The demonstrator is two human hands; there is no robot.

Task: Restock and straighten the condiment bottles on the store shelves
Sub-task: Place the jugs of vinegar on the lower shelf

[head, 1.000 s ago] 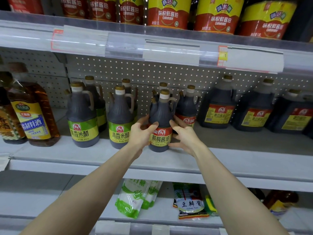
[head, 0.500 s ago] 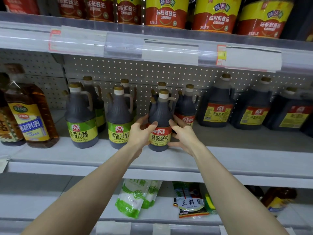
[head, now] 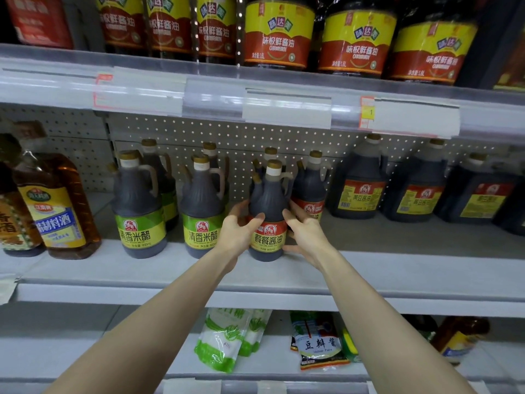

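Head view, middle shelf [head: 397, 268]: red-labelled soy sauce bottle [head: 267, 200] upright near the front edge, just right of the rice vinegar bottles [head: 201, 211]. Cupped at the label by left hand [head: 237, 231] and right hand [head: 305, 231], fingers curled round its sides. Probably full, heavy, smooth-walled; best gripped low or by the neck handle.

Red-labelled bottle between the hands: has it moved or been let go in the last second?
Nothing visibly changed. The left hand and right hand still hold the red-labelled bottle from either side, upright on the shelf. The green-labelled bottles beside it stayed put.
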